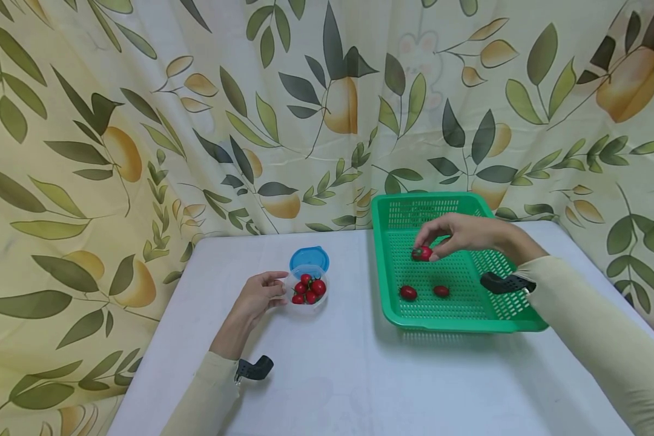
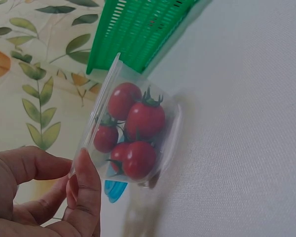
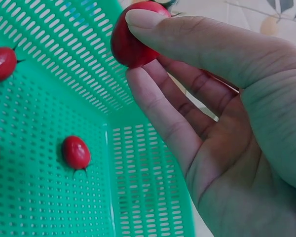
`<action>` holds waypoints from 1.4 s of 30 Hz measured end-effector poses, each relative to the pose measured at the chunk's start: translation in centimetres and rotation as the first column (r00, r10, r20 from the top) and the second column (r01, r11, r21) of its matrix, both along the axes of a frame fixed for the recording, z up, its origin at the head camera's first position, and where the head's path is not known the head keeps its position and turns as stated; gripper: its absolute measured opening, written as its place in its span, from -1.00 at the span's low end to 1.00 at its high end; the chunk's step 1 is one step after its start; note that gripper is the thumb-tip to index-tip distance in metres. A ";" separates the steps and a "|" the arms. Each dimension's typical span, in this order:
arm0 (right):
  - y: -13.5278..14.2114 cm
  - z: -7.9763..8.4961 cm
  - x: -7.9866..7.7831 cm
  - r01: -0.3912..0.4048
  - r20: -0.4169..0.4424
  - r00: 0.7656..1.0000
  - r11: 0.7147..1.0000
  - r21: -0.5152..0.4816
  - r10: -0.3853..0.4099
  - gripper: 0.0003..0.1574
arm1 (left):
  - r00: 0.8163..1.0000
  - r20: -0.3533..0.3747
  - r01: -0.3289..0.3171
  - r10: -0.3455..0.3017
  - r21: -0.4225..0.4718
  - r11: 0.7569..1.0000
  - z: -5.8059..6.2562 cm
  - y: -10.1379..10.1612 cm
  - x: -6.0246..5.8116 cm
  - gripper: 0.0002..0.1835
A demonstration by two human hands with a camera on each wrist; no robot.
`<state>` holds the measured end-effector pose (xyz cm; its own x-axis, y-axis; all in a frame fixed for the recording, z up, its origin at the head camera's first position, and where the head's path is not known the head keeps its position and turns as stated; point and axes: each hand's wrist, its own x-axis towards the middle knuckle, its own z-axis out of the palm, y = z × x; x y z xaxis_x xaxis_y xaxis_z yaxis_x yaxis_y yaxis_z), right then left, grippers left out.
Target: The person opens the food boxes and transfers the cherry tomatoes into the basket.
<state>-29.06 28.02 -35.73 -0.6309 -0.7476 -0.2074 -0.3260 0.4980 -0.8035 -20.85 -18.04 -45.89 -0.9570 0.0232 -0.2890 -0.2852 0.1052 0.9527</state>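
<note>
Tomato (image 3: pixel 128 49), small and red: the right hand (image 1: pixel 460 235) pinches it between thumb and fingertips, raised over the basket (image 1: pixel 383 260). It looks light, smooth and perhaps slippery, firm but easily bruised; its rounded sides, away from the stem, seem best for a gentle hold. Below that hand lie loose tomatoes (image 3: pixel 75 152). The left hand (image 1: pixel 257 297) pinches the rim of a clear tub (image 1: pixel 307 307) of tub tomatoes (image 2: pixel 145 120). Just beyond that hand is a blue lid (image 1: pixel 309 258); under both, a white table (image 1: pixel 332 375).

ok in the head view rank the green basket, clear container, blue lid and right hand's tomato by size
1. Green basket
2. Clear container
3. Blue lid, judging its visible part
4. Tomato in the right hand
</note>
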 end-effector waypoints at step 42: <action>-7.1 0.9 0.1 -0.073 -0.028 0.997 0.997 0.018 0.074 -0.46 | 1.000 0.004 0.000 0.000 -0.016 1.000 0.0 0.0 -0.2 -0.58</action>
